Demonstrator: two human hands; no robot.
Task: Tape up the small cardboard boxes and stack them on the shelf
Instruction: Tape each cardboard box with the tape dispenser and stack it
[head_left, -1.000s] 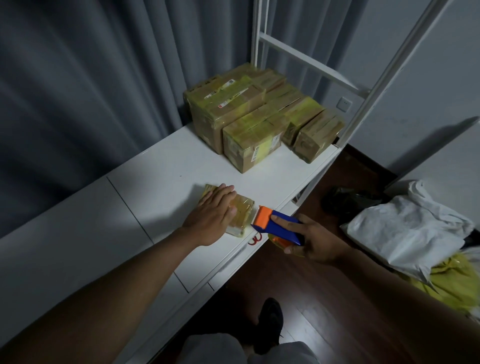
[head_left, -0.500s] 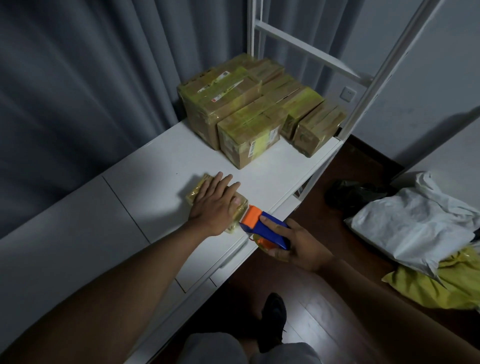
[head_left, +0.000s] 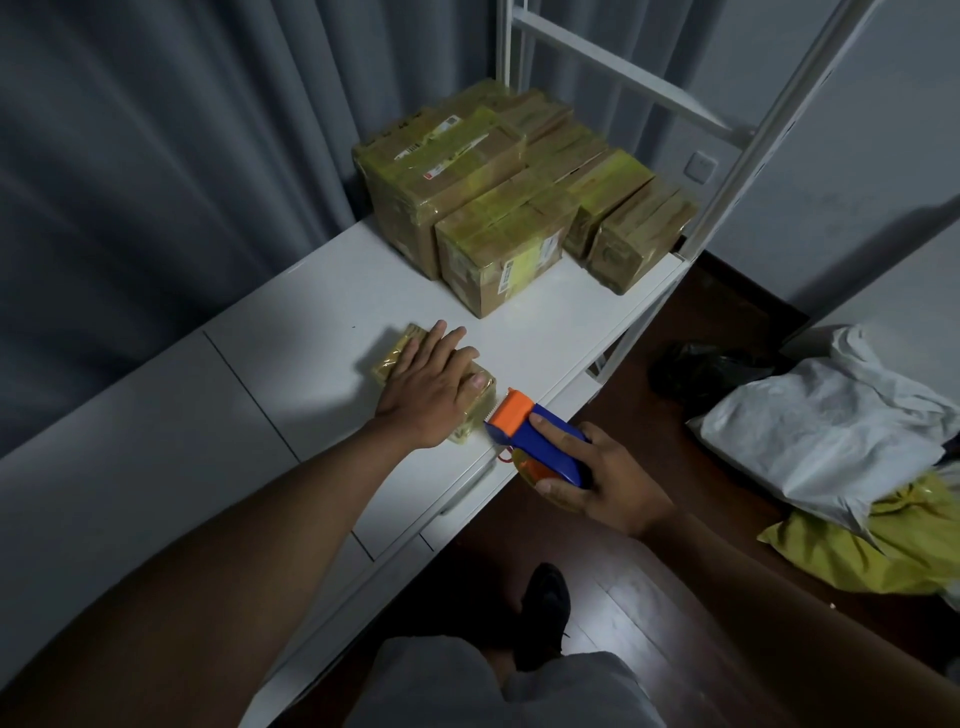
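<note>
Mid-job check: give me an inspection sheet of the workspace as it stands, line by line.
Surface: white shelf top, seamed panels, lit patch beside the hand.
Job's things: small flat cardboard box wrapped in yellowish tape lies near the front edge; stack of taped brown cardboard boxes at the back by the white frame post.
Clutter: white plastic bag, yellow bag and dark bag on the wooden floor.
Hands: left hand presses flat on the small box; right hand grips the blue and orange tape dispenser at the box's near end.
Cables: nothing seen.
Surroundings: grey curtain, wall socket.

Home room, grey curtains (head_left: 156, 182), white shelf (head_left: 322, 358), wood floor (head_left: 649, 587)
</note>
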